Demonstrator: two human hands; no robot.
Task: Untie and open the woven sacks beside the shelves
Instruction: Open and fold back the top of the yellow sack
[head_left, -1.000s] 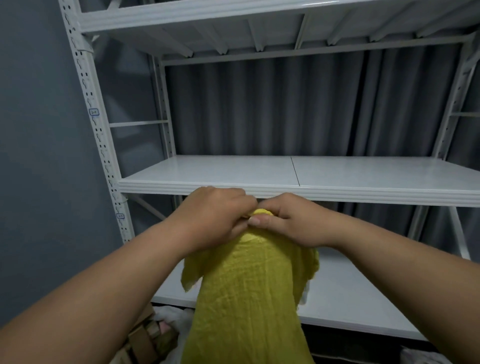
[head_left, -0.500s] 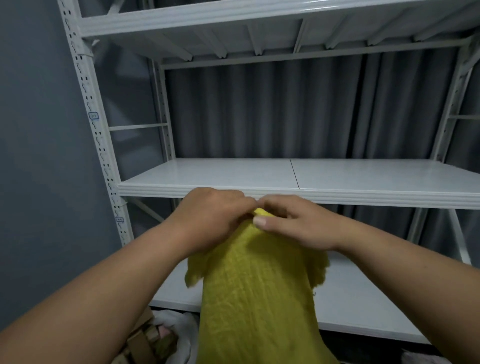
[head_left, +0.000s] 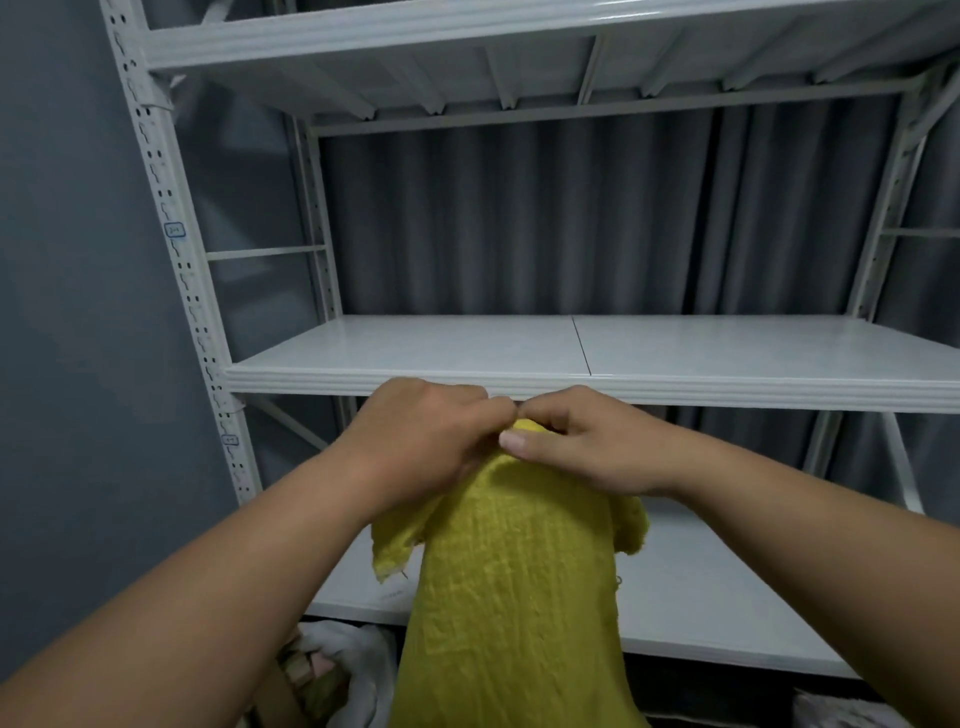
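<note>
A yellow woven sack (head_left: 514, 597) stands upright in front of me, its bunched neck rising to the front edge of the middle shelf. My left hand (head_left: 421, 441) grips the left side of the neck with curled fingers. My right hand (head_left: 582, 447) pinches the top of the neck from the right, thumb lying across the fabric. The two hands meet fingertip to fingertip over the knot area, which they hide. Loose frayed flaps of the sack hang below both wrists.
White metal shelves (head_left: 571, 384) stand straight ahead, with a perforated upright post (head_left: 176, 270) at the left and a grey curtain behind. A lower shelf (head_left: 701, 587) sits behind the sack. White cloth and tan items (head_left: 332, 670) lie on the floor at lower left.
The sack and both hands have shifted slightly right and up in view. The fingers keep working at the neck; the grip looks the same.
</note>
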